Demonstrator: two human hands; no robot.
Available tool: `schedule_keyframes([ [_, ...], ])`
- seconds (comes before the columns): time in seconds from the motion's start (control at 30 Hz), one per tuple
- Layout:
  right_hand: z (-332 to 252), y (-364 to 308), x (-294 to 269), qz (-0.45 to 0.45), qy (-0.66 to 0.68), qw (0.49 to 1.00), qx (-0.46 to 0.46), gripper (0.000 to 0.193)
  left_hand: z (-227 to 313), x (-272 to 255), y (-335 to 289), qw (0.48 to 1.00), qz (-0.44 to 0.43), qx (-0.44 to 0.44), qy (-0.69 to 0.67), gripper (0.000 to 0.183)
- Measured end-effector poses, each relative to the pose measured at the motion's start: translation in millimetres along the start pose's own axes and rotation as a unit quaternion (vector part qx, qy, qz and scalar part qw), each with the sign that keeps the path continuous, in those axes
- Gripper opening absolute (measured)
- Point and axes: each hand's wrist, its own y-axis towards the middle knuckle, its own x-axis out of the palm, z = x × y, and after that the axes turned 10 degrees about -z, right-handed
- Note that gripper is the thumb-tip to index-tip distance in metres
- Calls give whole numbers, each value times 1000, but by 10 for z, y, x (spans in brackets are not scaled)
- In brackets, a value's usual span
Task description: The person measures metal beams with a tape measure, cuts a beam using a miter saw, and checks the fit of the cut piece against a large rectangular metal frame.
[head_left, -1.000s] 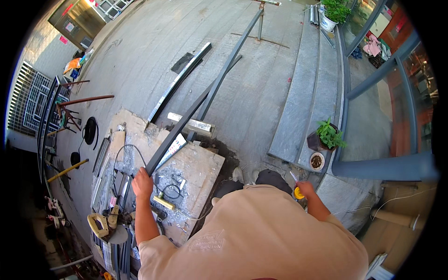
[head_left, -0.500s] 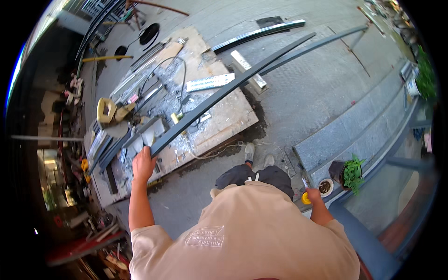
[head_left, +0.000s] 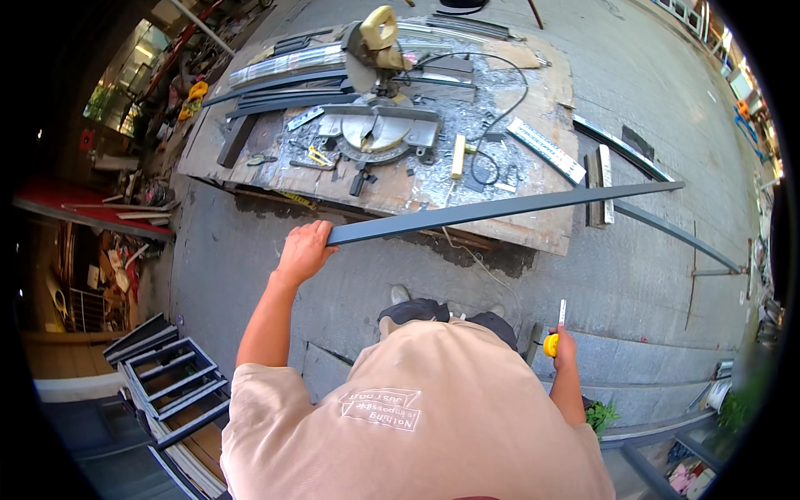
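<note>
A long dark grey metal bar (head_left: 467, 216) slants across the front of the worktable, its far end reaching past the table's right side. My left hand (head_left: 306, 251) is closed around its near left end. Low at the right, my right hand (head_left: 565, 348) grips a yellow tape measure (head_left: 551, 345) with a short length of white blade (head_left: 562, 312) sticking up. A mitre saw (head_left: 379, 133) with a cream handle stands on the table (head_left: 533, 225), beyond the bar. Pliers (head_left: 261, 160) and a small yellow-handled tool (head_left: 318, 157) lie to the left of the saw's base.
Dark profiles (head_left: 292, 96) are stacked left of the saw. A black cable (head_left: 523, 87) loops over the table. At right, a second bar (head_left: 679, 236) runs to a thin stand (head_left: 721, 272). Frames (head_left: 179, 375) lean at lower left; a plant (head_left: 602, 415) sits at lower right.
The view has swung left, so the table and saw now lie straight ahead. My left hand still holds the bar's end, and the bar now lies flatter across the view. The tape stays in my right hand.
</note>
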Motion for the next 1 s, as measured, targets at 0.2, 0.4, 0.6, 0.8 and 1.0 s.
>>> schedule_keyframes([
  [0.2,-768,-152,1411,-81,151,985,-6,53,-863,247,-543,999,13,-30,-25,39],
  [0.4,-1402,-322,2748,-192,154,969,4,52,-1658,300,-640,998,23,-39,-53,38],
  [0.6,-2078,-357,3768,-295,87,951,17,73,-1975,137,-275,998,29,-31,-53,36],
  [0.8,-2541,56,4565,-300,130,944,54,68,-2259,-17,58,997,36,-35,-52,38],
  [1.0,-2846,293,5151,-361,262,895,34,52,-2495,-142,359,997,38,-41,-60,44],
])
